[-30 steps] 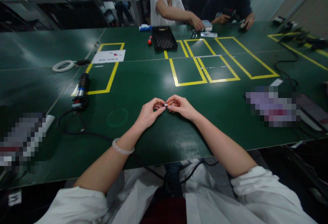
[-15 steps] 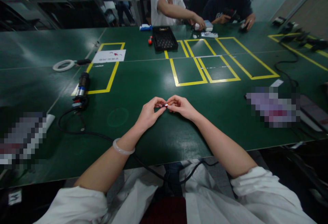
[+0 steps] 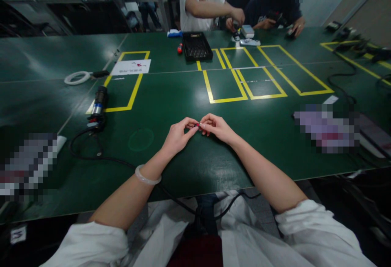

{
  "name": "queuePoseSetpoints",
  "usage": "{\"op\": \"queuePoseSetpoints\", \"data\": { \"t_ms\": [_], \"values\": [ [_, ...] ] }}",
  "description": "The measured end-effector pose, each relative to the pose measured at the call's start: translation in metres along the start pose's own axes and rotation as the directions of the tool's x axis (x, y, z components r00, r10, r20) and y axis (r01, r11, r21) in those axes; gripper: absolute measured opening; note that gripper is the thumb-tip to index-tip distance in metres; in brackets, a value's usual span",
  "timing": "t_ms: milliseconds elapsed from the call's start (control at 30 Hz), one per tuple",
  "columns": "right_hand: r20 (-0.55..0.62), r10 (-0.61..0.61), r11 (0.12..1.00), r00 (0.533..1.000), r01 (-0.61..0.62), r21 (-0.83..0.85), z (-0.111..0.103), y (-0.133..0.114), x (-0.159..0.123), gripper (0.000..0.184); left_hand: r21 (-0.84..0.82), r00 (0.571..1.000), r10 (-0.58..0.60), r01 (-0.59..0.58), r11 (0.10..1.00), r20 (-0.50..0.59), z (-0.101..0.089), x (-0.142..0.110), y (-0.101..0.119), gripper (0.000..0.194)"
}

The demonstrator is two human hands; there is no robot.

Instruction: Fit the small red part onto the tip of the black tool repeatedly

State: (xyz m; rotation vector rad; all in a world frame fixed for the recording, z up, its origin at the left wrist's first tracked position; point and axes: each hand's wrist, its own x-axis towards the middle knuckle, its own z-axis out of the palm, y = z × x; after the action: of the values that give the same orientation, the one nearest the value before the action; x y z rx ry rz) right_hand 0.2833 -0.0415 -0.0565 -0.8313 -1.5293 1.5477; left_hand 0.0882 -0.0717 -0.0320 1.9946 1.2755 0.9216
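Observation:
Between my fingertips, above the green table (image 3: 183, 161), is a small red piece (image 3: 198, 125) with a pale spot; it is too small to tell its kind. My left hand (image 3: 180, 134) pinches it from the left with thumb and index finger. From the right, my right hand (image 3: 217, 127) closes thumb and fingers on the same piece, covering much of it. Both hands are close together, the fingertips almost meeting. A pale bangle (image 3: 148, 176) circles my left wrist.
Left of my hands lies a black and silver cylindrical tool (image 3: 98, 101) with a black cable (image 3: 113, 159) running toward me. Yellow tape outlines (image 3: 229, 101) mark the table. Farther back are a black tray (image 3: 197, 46), a white sheet (image 3: 131, 66) and two people's hands at work.
My fingers have shifted slightly around the small piece, and its orange part no longer shows. Across the table, a person's hand has lifted from the white box.

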Motion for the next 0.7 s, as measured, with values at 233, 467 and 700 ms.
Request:
{"op": "queuePoseSetpoints", "data": {
  "t_ms": [233, 467, 700],
  "values": [
    [0.014, -0.005, 1.0, 1.0, 0.005, -0.004, -0.0028, 0.0034, 0.0012, 0.035, -0.042, 0.998, 0.06, -0.059, 0.997, 0.029, 0.001, -0.0017, 0.0014, 0.023],
    [0.002, -0.01, 1.0, 1.0, 0.01, -0.007, -0.0009, 0.0024, 0.0005, 0.035, -0.021, 1.0, -0.003, 0.003, 1.0, -0.008, -0.0011, -0.0008, 0.0007, 0.02],
    [0.007, -0.059, 0.996, 0.998, 0.06, -0.068, -0.002, 0.0066, 0.0011, 0.032, -0.018, 0.999, -0.019, 0.02, 1.0, 0.028, -0.0019, -0.0004, 0.0013, 0.02]
  ]
}}
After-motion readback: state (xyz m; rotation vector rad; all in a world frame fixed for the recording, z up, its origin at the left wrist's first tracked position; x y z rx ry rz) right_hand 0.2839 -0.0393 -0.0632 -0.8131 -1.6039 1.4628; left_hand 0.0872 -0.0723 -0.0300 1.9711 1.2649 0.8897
